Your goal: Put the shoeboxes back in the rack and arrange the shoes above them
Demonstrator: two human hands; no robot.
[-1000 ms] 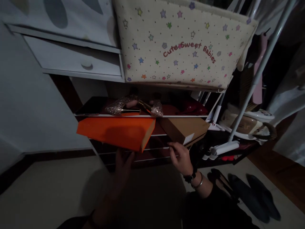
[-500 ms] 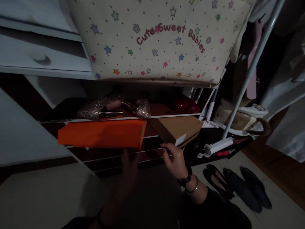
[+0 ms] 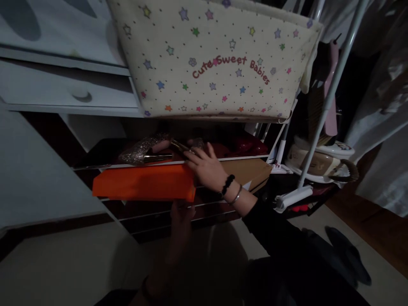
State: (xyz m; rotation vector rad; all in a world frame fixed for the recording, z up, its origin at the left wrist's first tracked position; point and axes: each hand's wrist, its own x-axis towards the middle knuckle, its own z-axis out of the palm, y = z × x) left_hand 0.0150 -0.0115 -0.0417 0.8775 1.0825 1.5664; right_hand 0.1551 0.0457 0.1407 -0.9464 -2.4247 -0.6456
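An orange box point(image 3: 143, 182) juts out from the shoe rack below the top shelf. My left hand point(image 3: 181, 216), dim in shadow, is at the box's lower right corner with its fingers bent against the bottom edge. My right hand point(image 3: 207, 168) reaches across the shelf edge, fingers spread, over the box's right end. Its fingertips are at a glittery high-heeled shoe that they mostly cover; whether they press on it I cannot tell. The other glittery high-heeled shoe point(image 3: 137, 151) lies on the shelf to the left. Behind my right wrist is a brown cardboard box point(image 3: 255, 170).
Dark red shoes point(image 3: 247, 145) sit on the top shelf. A cream star-printed fabric bin point(image 3: 223, 89) stands above, beside a white drawer point(image 3: 70, 89). At right are a long-handled squeegee point(image 3: 295, 197), a pink-handled brush point(image 3: 331, 93) and dark shoes point(image 3: 347, 255) on the floor.
My right hand has moved up and left from near the brown box to the glittery shoe, its fingers spreading. My left hand has risen slightly to the orange box's corner. The view has shifted slightly.
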